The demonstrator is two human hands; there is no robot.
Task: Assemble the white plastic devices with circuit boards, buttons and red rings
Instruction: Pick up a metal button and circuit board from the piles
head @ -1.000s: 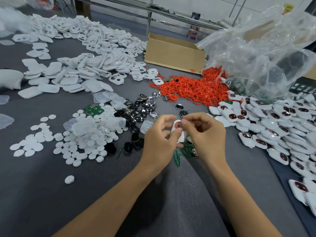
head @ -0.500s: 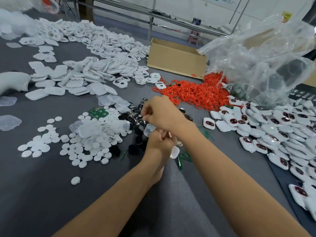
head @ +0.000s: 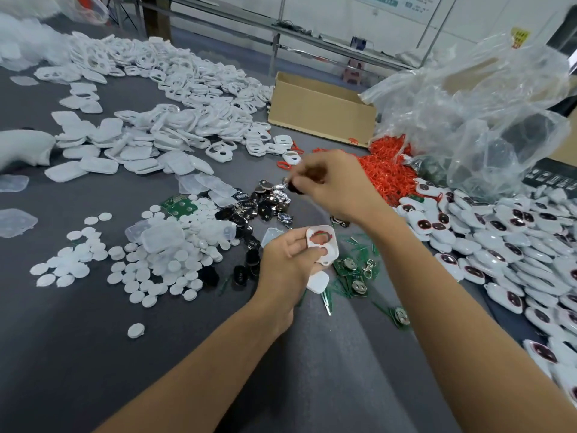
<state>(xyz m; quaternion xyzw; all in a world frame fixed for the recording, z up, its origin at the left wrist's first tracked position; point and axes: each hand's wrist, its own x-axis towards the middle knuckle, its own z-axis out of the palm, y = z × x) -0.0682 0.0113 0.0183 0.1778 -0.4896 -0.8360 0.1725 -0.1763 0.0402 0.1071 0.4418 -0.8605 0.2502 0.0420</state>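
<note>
**One shell held, one button being picked**

Left hand (head: 290, 260): fingers curled round a white shell (head: 324, 250), held just above the table, with a red ring (head: 318, 236) showing inside.
Right hand (head: 338, 185): fingertips pinched on a dark button (head: 293, 186) over the button heap (head: 268, 203).
Step, by judgement: fitting the button. The next move calls for carrying it to the shell and seating it square.
Surface: grey table (head: 93, 354), strewn with white discs (head: 156, 267), circuit boards (head: 349, 270), loose shells (head: 187, 120), a heap of red rings (head: 385, 170) and finished devices (head: 499, 245).
Room: cardboard box (head: 321, 110) and clear plastic bag (head: 484, 114) at the table's far edge.
</note>
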